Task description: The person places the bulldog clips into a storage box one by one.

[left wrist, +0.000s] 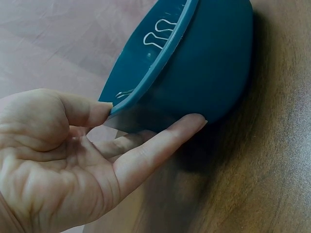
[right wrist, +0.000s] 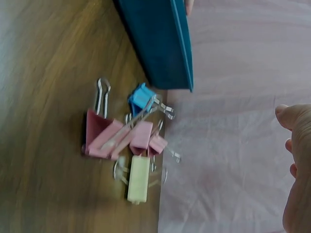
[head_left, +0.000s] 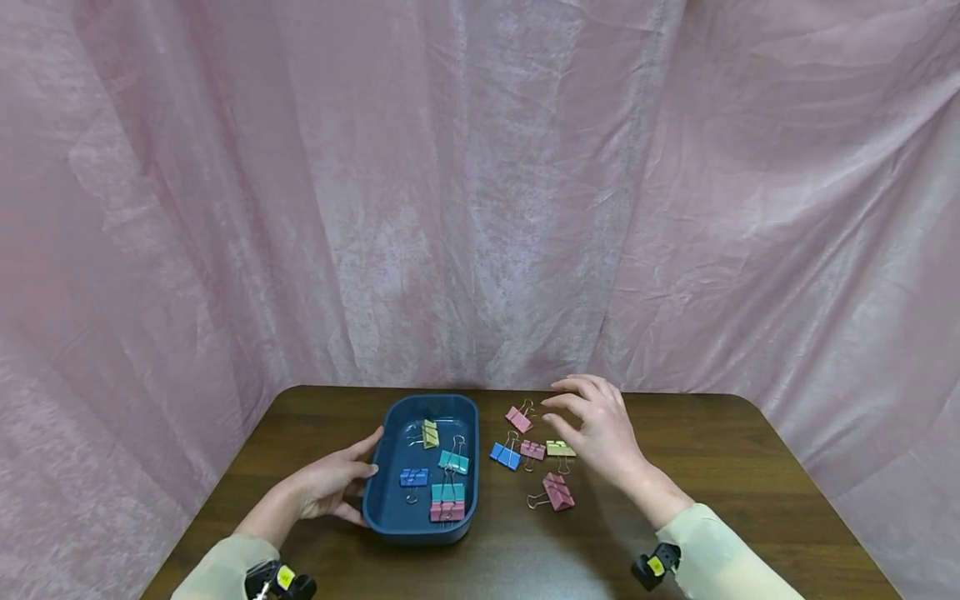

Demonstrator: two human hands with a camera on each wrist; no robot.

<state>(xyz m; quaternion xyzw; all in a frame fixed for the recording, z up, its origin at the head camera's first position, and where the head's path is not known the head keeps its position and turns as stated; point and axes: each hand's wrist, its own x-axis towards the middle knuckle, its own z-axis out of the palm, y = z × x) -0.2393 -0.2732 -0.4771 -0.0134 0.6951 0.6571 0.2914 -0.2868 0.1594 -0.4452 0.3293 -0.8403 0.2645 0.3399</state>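
Note:
My left hand [head_left: 327, 486] grips the left side of a dark blue plastic tray [head_left: 378, 500]. Its thumb [left wrist: 90, 112] lies on the rim, while the fingers rest against the outer wall. Inside the tray are several binder clips: a yellow one [head_left: 430, 433], a blue one [head_left: 413, 477], teal ones [head_left: 454, 462] and a pink one [head_left: 447, 512]. With fingers spread and nothing in them, my right hand [head_left: 600, 421] hovers beside the loose clips. Nearest to it is a yellow binder clip [head_left: 561, 448].
Right of the tray, more binder clips lie on the brown wooden table [head_left: 697, 467]: a blue one [head_left: 506, 456], a small pink one [head_left: 533, 450], another pink one [head_left: 519, 419] and a larger pink one [head_left: 558, 492]. A pink curtain [head_left: 480, 208] hangs behind the table.

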